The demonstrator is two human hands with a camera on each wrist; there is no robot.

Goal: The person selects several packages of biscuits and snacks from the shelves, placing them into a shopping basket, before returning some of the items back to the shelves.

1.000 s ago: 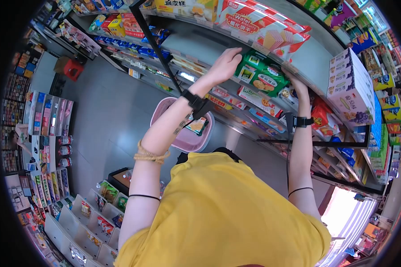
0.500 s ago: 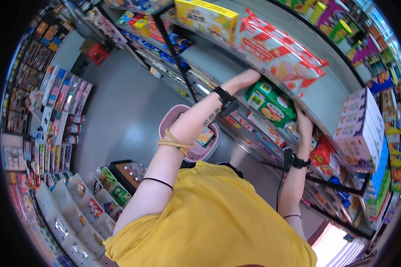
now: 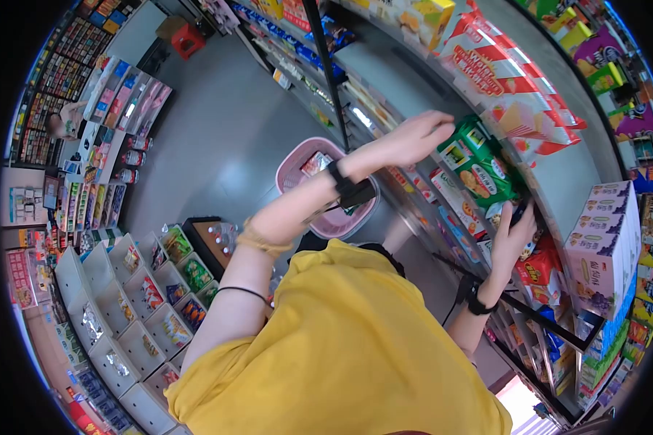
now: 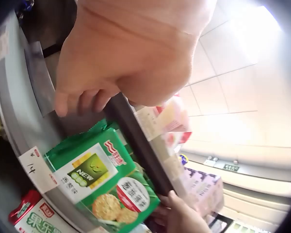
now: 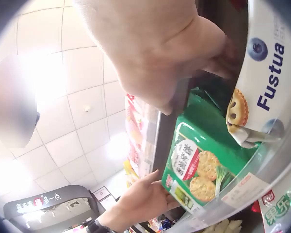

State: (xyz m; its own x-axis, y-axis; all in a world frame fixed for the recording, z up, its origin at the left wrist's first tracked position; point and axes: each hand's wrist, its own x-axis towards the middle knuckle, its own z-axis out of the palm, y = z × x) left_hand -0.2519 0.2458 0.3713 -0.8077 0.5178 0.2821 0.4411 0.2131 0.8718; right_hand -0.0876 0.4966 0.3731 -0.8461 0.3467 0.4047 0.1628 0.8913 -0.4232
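Green cracker packs (image 3: 479, 170) lie in a row on a store shelf, just under red-and-white wafer packs (image 3: 515, 94). My left hand (image 3: 421, 134) rests with straight fingers on the row's left end. In the left wrist view this hand (image 4: 121, 63) hangs over the dark shelf rail (image 4: 140, 145), above the green packs (image 4: 106, 184). My right hand (image 3: 514, 235) presses its spread fingers against the row's right end. Seen from the right wrist, the right hand (image 5: 169, 53) reaches in beside a Fustua biscuit pack (image 5: 266, 73) and the green packs (image 5: 203, 160); its fingertips are hidden.
A pink basket (image 3: 297, 174) with a few packs in it stands on the grey floor below my left arm. Purple boxes (image 3: 606, 239) are stacked on the shelf to the right. Display racks of small goods (image 3: 145, 290) stand behind me at the lower left.
The head view has swung, so the shelf now sits further right. My left hand has slid to the left end of the green packs, and my right hand has dropped lower against their right end.
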